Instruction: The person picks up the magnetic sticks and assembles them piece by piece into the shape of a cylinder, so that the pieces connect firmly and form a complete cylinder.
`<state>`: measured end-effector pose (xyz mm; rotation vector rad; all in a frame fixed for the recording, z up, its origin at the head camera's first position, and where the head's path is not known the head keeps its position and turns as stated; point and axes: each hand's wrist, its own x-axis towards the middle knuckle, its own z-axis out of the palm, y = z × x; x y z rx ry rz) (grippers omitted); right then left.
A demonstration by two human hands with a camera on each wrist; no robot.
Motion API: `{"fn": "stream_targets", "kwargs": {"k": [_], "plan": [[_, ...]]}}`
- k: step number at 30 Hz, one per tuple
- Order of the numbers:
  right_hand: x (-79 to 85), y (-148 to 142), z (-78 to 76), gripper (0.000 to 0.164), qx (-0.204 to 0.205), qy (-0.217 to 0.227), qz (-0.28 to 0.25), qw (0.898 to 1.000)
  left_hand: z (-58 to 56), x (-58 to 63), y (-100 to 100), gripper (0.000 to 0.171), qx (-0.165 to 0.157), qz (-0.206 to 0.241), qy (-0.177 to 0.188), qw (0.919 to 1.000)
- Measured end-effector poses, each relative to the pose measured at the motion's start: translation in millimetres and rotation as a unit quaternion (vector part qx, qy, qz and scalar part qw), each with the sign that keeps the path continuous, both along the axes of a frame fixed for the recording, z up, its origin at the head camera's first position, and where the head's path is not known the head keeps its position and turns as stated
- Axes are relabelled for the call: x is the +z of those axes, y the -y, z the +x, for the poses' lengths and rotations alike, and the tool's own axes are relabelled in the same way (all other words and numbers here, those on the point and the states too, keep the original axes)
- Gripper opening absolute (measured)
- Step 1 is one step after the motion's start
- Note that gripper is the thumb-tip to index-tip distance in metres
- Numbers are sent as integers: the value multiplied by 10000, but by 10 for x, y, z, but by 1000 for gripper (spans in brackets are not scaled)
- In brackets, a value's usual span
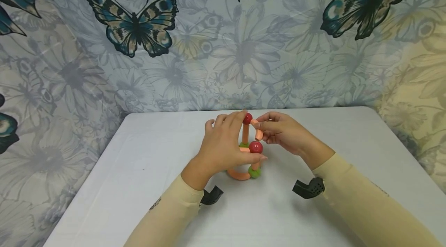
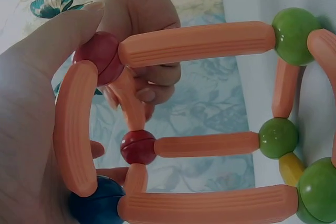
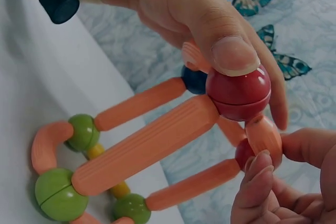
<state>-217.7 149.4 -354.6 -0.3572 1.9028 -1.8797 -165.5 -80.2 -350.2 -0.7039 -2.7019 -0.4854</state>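
Observation:
A ball-and-stick toy frame of orange sticks and coloured balls stands upright on the table. My left hand grips it from the left, the thumb on the near red ball and the fingers spread toward the far side. Between the near red ball and the far red ball, my right hand pinches a short curved orange stick. Whether both stick ends touch the balls cannot be told. A blue ball forms another top corner, joined by a curved stick. Green balls sit at the bottom corners.
The frame stands on a white table. A butterfly-patterned wall covering rises behind the table's back edge. Black wrist devices hang at both sleeves. Yellow sticks show low in the frame.

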Motion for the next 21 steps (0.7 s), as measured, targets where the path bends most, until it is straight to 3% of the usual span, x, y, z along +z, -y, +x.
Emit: {"fn": "stream_targets", "kwargs": {"k": [9,14,17,21], "plan": [[-16,-30,-21,37,62,55,78,9999,-35,-21,22,119,17,26,5,10000],[-2,-42,-15,38,58,94,130,9999,-50,21,74,115,-7,464,434,9980],[10,-53,-13,38,53,107,177,9998,-99,46,173,102,-206,1228,950,9877],[7,-88,-15,37,10,88,299,9995,-194,31,330,77,-478,2159,1423,9648]]}}
